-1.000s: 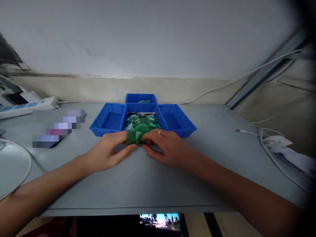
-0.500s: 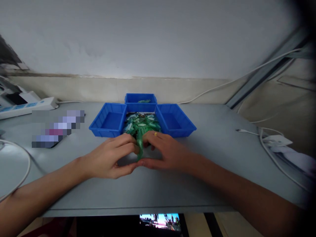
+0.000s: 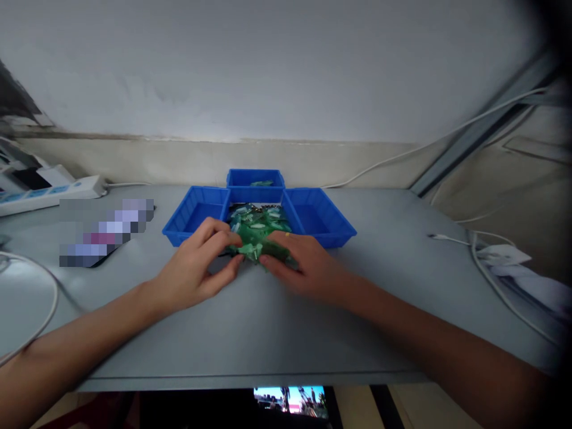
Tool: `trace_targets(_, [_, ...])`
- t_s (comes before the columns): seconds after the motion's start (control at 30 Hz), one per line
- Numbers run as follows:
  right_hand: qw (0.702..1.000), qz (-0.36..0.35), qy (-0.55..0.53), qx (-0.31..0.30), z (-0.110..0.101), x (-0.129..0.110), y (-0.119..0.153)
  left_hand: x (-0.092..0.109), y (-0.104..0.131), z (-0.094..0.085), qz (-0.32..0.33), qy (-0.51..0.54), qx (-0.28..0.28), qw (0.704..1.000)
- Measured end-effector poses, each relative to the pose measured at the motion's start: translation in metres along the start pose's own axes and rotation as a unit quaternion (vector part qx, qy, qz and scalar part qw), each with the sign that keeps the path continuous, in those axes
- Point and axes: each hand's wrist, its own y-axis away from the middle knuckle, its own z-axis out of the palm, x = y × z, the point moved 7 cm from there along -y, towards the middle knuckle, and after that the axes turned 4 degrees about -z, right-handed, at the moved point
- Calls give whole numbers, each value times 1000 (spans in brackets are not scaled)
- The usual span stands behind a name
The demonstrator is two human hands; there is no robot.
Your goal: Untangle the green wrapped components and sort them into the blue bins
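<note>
A crumpled green plastic bag (image 3: 254, 252) is stretched sideways between my two hands, just above the table. My left hand (image 3: 203, 259) pinches its left end between thumb and fingers. On the other side, my right hand (image 3: 306, 259), with a ring on one finger, grips the right end. Right behind the hands lies a pile of similar green bags (image 3: 259, 223) with pale labels or contents I cannot make out. Blue bins stand around the pile: a left bin (image 3: 192, 239), a right bin (image 3: 328, 240) and a back bin (image 3: 255, 195) with a little green piece inside.
A pixelated flat object (image 3: 107, 233) lies on the grey table (image 3: 268, 345) at left, near a white power strip (image 3: 75, 190). White cables and a white adapter (image 3: 504, 254) are at right. Below the table's front edge shows a lit screen (image 3: 290, 400).
The green bag has gone from hanging upright between my fingers to lying crosswise. My hands have moved slightly up and away, and their thumbs have come apart.
</note>
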Motion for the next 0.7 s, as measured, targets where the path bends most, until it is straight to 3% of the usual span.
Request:
trace_targets(0.2, [999, 38, -37, 0, 0, 8, -1, -1, 0, 3, 4, 46, -26, 999])
trace_targets(0.4, [991, 106, -71, 42, -6, 17, 2, -1, 1, 4, -2, 41, -45, 998])
trace_targets(0.7, [982, 137, -116, 56, -3, 21, 4, -10, 0, 9, -66, 45, -61, 995])
